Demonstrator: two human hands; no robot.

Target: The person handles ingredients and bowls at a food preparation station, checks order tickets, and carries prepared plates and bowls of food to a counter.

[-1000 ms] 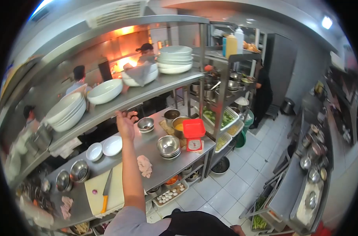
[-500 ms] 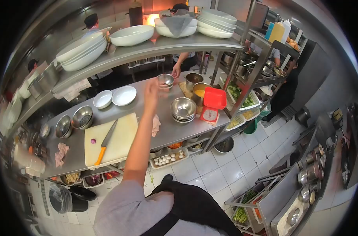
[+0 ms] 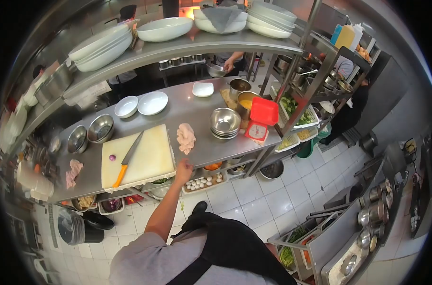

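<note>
**Hand at the counter's front edge, cloth just beyond**

Arm first, in the head view, the only one here: the person's left arm runs up from a grey sleeve at the bottom of the frame, elbow slightly bent, forearm bare. The left hand (image 3: 183, 172) sits at the front lip of the steel counter (image 3: 197, 107), just right of the near corner of the white cutting board (image 3: 149, 156). The fingers look loosely curled and nothing shows between them, though the hand is small in the frame and how far it is closed cannot be told for sure. The right hand does not show.

Nearest thing to the hand is a crumpled pink cloth (image 3: 185, 137), lying on the counter just beyond the fingers, beside the board's right edge and apart from the hand. On the board lies a knife (image 3: 127, 161) with an orange handle, blade pointing away from the person, and a small red onion (image 3: 112, 157) just left of it.

Bare steel lies between the cloth and a stack of steel bowls (image 3: 225, 122) to the right. Past the bowls a red kitchen scale (image 3: 260, 121) stands near the counter's right end. Two white bowls (image 3: 142, 104) sit towards the back edge, and more steel bowls (image 3: 90, 133) left of the board. An overhead shelf (image 3: 178, 47) loaded with white dishes hangs above the counter's far side. Behind the person the tiled floor (image 3: 263, 199) is an aisle, bounded on the right by another steel counter of pots.
</note>
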